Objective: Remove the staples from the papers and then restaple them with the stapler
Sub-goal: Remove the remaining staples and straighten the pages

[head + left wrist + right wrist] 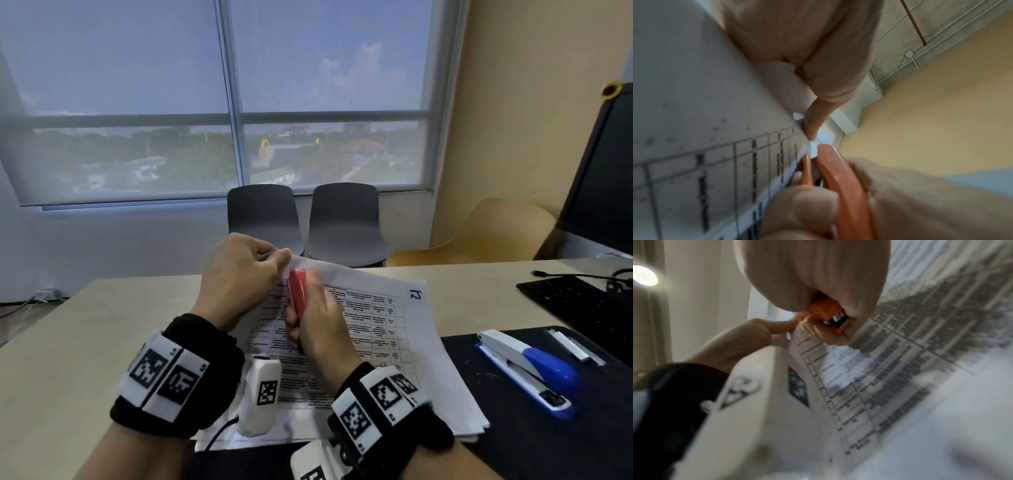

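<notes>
A stack of printed papers (394, 329) with a table on the top sheet lies on the desk, its far left corner lifted. My left hand (239, 270) pinches that lifted corner (799, 116) between thumb and fingers. My right hand (318, 329) grips a red staple remover (297, 291), whose tip sits at the pinched corner. The left wrist view shows the remover (840, 186) with its orange arms against the page edge, and the right wrist view shows the remover's metal claws (835, 321) under my fingers. A white and blue stapler (527, 370) lies to the right on a dark mat.
A black keyboard (579, 305) and a monitor (606, 178) stand at the right. A white pen (568, 344) lies beside the stapler on the dark mat (555, 431). Two grey chairs (342, 222) and a tan chair (496, 233) stand beyond the desk's far edge.
</notes>
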Available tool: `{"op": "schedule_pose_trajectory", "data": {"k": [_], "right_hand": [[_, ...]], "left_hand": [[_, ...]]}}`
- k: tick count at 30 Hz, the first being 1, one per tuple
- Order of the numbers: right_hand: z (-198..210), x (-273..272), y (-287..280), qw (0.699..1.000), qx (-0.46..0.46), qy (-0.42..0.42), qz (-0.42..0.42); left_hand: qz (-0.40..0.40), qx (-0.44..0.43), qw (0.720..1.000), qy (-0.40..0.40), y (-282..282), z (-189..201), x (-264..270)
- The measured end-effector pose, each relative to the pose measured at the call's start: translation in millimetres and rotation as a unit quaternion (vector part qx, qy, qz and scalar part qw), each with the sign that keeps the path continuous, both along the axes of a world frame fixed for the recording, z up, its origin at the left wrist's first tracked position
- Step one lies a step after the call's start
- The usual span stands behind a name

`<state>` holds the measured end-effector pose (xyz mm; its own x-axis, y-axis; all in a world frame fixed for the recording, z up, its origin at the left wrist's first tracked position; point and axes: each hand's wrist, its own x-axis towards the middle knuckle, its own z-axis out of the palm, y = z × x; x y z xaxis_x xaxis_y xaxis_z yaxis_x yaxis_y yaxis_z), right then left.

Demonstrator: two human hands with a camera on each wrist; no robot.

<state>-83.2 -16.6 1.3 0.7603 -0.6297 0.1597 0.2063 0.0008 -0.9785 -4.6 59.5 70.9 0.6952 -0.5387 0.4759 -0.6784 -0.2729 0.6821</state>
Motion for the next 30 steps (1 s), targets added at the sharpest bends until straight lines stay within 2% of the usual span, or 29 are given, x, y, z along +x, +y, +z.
{"op": "schedule_pose_trajectory", "data": {"k": [7, 12, 13, 15, 17, 18, 21, 24, 27, 30], "right_hand": [[-5, 2, 4, 0.998, 0.021, -0.061, -0.022], [-5, 0, 4, 0.997, 0.043, -0.068, -0.01], [-5, -1, 5, 0.997, 0.022, -0.065, -0.022], [0, -3, 5, 0.992, -0.077, -0.035, -0.088], [13, -2, -3, 0.97, -0.175, 0.012, -0.168], [21, -2, -9, 0.965, -0.188, 0.033, -0.179], [38, -10, -20, 0.984, -0.118, 0.041, -0.131], [35, -23, -16, 0.995, -0.055, 0.043, -0.067], [22, -25, -8, 0.996, -0.048, 0.067, -0.027], [14, -20, -2, 0.995, -0.058, 0.074, -0.03]], "left_hand": [[0.009, -0.029, 0.998, 0.051, -5, -4, -1], [0.014, -0.03, 0.997, 0.066, -7, -7, 6], [0.017, -0.024, 0.998, 0.063, -7, -7, 6], [0.014, 0.004, 0.998, 0.055, -7, -10, 4], [0.008, 0.044, 0.999, 0.022, -10, -15, -2], [0.012, 0.055, 0.998, 0.007, -10, -16, -5], [0.033, 0.048, 0.998, 0.022, -9, -14, -6], [0.044, 0.024, 0.997, 0.061, -4, -8, 2], [0.046, 0.013, 0.996, 0.073, -1, -6, 3], [0.056, 0.009, 0.996, 0.067, -1, -5, -1]]}}
